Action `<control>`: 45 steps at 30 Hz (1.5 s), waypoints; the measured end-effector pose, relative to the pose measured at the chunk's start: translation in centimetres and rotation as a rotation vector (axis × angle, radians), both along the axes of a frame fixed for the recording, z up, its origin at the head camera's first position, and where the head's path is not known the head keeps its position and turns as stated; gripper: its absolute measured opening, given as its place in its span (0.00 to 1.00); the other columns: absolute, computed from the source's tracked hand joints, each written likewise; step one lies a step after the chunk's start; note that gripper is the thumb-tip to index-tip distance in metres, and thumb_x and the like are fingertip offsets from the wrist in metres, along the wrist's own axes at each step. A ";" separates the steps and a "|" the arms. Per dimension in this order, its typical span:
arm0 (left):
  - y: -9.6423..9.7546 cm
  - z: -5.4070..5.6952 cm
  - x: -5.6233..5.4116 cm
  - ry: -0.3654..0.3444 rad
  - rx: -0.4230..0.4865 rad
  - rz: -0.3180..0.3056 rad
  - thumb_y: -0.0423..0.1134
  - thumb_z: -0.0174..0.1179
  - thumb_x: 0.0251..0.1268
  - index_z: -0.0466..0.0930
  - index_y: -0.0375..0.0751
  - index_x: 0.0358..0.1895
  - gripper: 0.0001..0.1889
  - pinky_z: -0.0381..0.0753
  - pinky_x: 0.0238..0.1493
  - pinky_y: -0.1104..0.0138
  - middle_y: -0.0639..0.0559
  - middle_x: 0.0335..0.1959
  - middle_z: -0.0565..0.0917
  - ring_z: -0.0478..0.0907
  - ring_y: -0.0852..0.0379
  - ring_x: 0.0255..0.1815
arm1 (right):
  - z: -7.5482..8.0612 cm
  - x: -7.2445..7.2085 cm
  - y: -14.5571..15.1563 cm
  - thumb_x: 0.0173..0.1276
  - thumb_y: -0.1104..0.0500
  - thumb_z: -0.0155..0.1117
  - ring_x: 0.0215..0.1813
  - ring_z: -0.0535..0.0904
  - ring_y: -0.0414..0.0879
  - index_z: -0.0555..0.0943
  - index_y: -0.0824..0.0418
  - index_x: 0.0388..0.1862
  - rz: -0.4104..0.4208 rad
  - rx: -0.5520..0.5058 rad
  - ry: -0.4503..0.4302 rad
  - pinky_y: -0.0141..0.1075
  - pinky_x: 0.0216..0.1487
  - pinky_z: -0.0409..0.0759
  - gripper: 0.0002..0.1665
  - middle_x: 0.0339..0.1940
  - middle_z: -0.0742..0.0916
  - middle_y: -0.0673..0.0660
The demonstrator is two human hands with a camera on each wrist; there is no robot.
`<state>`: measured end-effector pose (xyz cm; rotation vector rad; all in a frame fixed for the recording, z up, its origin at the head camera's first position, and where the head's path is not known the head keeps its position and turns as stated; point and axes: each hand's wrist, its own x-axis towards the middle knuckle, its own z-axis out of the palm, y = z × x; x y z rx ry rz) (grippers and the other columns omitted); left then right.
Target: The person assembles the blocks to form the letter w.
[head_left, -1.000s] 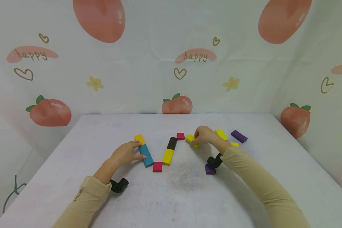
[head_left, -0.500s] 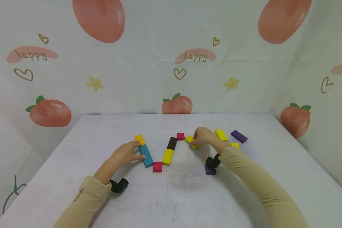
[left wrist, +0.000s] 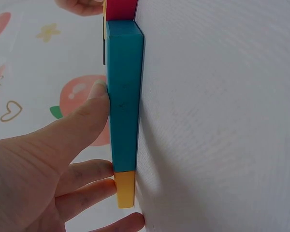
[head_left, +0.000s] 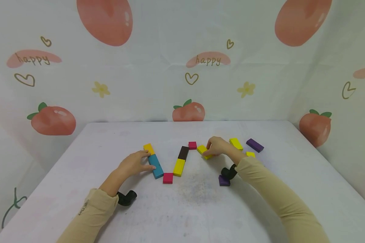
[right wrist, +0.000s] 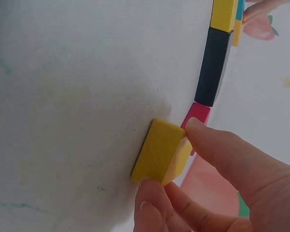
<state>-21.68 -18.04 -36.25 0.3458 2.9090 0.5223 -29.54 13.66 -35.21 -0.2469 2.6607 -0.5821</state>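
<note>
From here, the right hand (head_left: 217,145) pinches a smooth, sharp-edged yellow block (head_left: 202,149) between thumb and fingertips, near the table's (head_left: 182,219) far edge, slightly right of its middle. The left hand (head_left: 134,163) has spread fingers, touching the oblong blue block (head_left: 156,167) and shorter orange block (head_left: 149,147). A black wrist piece (head_left: 229,172) partly covers a purple block (head_left: 224,181). The creased cloth (head_left: 158,84) reads "happy"; the left sleeve's (head_left: 94,206) lettering is illegible.

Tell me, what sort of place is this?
Probably an indoor tabletop play or filming corner, though whether it's a home or studio isn't clear. A white table stands before a backdrop printed with fruit, hearts and "happy", and colored blocks lie on the table.
</note>
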 end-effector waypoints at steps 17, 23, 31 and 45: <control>-0.1 -0.2 -0.1 0.014 0.003 0.003 0.51 0.65 0.55 0.68 0.32 0.63 0.36 0.66 0.66 0.45 0.33 0.65 0.68 0.63 0.35 0.67 | -0.2 -0.2 -0.2 0.58 0.48 0.68 0.33 0.74 0.45 0.76 0.66 0.47 0.008 0.018 -0.009 0.29 0.36 0.80 0.26 0.39 0.79 0.58; -0.1 -0.2 -0.1 0.019 0.006 -0.007 0.50 0.65 0.55 0.69 0.32 0.63 0.36 0.66 0.66 0.46 0.33 0.65 0.69 0.63 0.35 0.67 | -0.1 0.0 -0.3 0.58 0.48 0.68 0.33 0.74 0.45 0.76 0.66 0.47 0.008 0.017 -0.003 0.28 0.35 0.80 0.26 0.39 0.78 0.58; -0.1 -0.1 0.0 0.009 0.013 -0.003 0.50 0.65 0.55 0.68 0.32 0.63 0.36 0.66 0.66 0.46 0.33 0.65 0.69 0.63 0.35 0.67 | -0.2 -0.1 -0.3 0.58 0.48 0.68 0.31 0.74 0.44 0.76 0.65 0.46 0.011 0.014 -0.004 0.28 0.34 0.80 0.26 0.39 0.78 0.58; -0.1 -0.1 0.0 0.005 -0.001 -0.003 0.50 0.65 0.55 0.68 0.33 0.63 0.35 0.66 0.66 0.45 0.32 0.66 0.68 0.63 0.35 0.68 | -0.1 0.0 -0.5 0.58 0.48 0.68 0.31 0.74 0.44 0.76 0.65 0.46 0.013 0.022 -0.014 0.28 0.35 0.80 0.26 0.38 0.78 0.57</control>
